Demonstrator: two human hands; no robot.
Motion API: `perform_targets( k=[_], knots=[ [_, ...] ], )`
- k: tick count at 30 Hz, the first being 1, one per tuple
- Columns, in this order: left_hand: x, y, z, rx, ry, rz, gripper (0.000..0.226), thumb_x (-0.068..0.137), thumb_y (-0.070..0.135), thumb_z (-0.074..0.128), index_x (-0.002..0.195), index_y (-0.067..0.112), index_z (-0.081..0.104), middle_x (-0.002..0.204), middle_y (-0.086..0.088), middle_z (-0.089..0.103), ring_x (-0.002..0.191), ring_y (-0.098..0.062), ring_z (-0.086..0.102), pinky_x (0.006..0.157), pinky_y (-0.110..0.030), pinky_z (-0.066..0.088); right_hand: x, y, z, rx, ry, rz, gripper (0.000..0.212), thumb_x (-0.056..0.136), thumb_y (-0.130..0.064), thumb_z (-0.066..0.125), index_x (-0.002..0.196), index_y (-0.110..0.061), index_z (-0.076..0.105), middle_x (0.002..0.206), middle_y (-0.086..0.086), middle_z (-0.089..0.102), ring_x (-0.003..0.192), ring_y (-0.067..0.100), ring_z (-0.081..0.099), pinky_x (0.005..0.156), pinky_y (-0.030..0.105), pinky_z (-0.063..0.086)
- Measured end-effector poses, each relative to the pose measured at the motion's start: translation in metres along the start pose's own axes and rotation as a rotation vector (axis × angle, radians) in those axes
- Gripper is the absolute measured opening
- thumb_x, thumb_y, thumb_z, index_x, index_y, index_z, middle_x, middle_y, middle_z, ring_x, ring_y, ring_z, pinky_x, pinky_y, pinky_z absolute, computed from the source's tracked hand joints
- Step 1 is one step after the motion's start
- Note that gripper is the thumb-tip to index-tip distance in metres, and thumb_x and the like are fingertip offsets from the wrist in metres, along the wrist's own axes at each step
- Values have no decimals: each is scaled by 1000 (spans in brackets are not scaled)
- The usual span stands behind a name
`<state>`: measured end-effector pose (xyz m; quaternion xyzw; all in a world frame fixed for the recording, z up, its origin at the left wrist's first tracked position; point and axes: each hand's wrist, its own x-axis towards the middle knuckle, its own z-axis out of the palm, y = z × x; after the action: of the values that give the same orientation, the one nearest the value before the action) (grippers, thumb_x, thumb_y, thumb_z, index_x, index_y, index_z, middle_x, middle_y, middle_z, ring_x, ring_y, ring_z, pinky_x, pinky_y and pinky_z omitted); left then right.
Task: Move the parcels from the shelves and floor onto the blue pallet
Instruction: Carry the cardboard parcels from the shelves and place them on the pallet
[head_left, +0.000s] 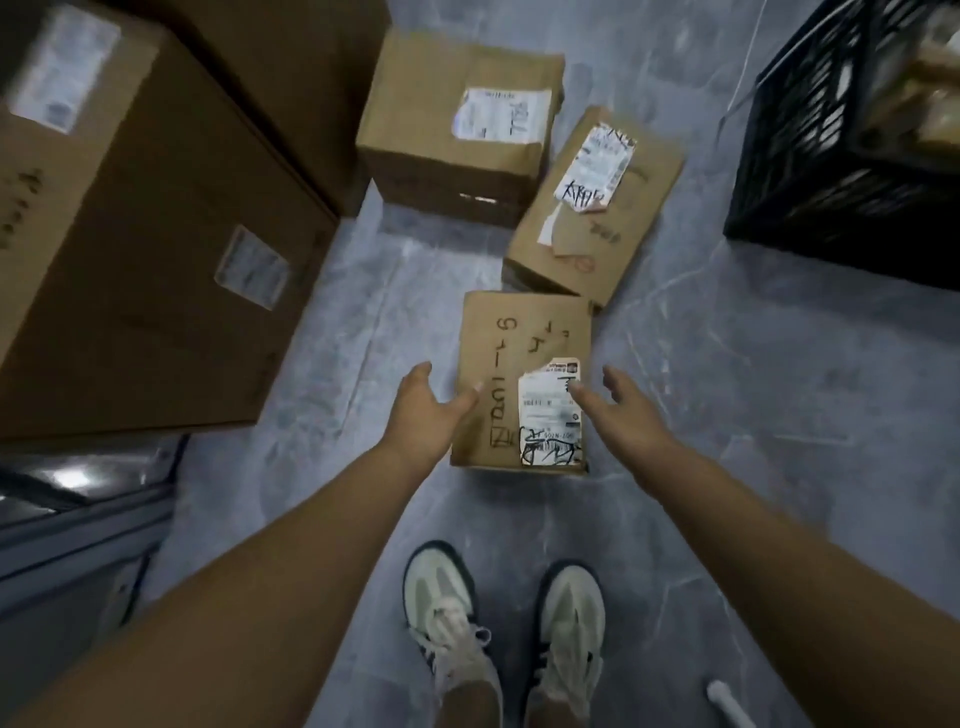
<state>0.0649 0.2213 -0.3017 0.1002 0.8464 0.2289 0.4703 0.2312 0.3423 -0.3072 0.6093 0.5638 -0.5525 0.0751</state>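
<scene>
Parcels still on the floor (727, 395): your left hand (426, 410) and right hand (626, 405), fingers spread and empty, flank the nearest parcel (509, 353); two more parcels (457, 119) remain beyond it, with no blue pallet in view.

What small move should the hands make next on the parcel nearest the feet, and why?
Probably lower both and grip the near parcel by its side edges: the left hand and right hand hover open over it, holding nothing, and it lies flat on the floor.

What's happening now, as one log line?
stage: reaching | left hand: open, beside nearest parcel | right hand: open, at opposite edge | parcel: flat on floor | blue pallet: unseen
</scene>
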Motion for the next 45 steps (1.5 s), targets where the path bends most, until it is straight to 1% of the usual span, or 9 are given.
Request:
perform_targets(
  k=[4,9,15,20,24,28,31,34,45],
  knots=[
    [47,-34,35,-90,-70,-3,87,85,53,67,153,16,28,154,-3,37,134,-22,44,98,-27,38,36,33,36,203,-43,-3,26,94,-34,62,117,-23,59,115,1,69,104,20,67,82,33,55],
    [63,-45,61,-308,-64,-34,62,76,55,75,127,27,55,111,9,70,88,-2,67,60,-13,50,46,54,56,441,-69,26,36,85,-40,72,116,-24,64,103,1,75,89,17,74,74,35,61],
    [18,-18,35,-419,-28,-47,49,78,49,76,119,27,60,106,9,71,96,-11,69,84,-34,57,4,15,35,520,-145,118,41,85,-35,73,121,-22,62,106,6,74,93,24,73,81,43,59],
    [-57,62,-39,-433,20,11,46,78,49,77,116,28,62,102,11,71,93,-8,69,81,-28,56,-71,-83,-20,543,-145,88,34,87,-33,71,119,-21,63,98,3,76,85,20,74,64,34,61],
    [-133,162,-129,-397,52,156,40,77,44,79,109,25,65,100,12,73,89,-2,69,76,-19,54,-156,-189,-76,633,-157,104,42,91,-40,63,125,-17,60,110,9,73,95,28,72,74,43,61],
    [-234,263,-229,-378,93,280,48,78,41,79,117,16,65,108,2,72,95,-11,67,85,-25,53,-266,-301,-128,634,-154,-29,38,96,-43,54,123,-18,61,110,11,73,86,22,74,57,32,59],
    [-317,317,-278,-399,140,371,49,81,41,77,119,14,62,112,-1,70,89,-7,66,74,-17,51,-347,-366,-165,591,-52,-151,43,95,-45,53,129,-20,57,117,9,69,97,26,70,79,39,59],
    [-389,347,-315,-436,195,432,54,83,41,75,125,11,60,117,-5,69,102,-19,66,94,-34,53,-411,-413,-195,526,-50,-274,47,97,-48,48,135,-20,52,122,7,66,106,27,66,95,47,52],
    [-531,375,-347,-543,515,533,73,74,51,79,123,20,36,110,9,55,101,-15,57,87,-31,46,-531,-502,-269,223,-323,-625,60,98,-62,25,135,-22,52,124,6,66,104,23,67,93,40,54]
  ],
)
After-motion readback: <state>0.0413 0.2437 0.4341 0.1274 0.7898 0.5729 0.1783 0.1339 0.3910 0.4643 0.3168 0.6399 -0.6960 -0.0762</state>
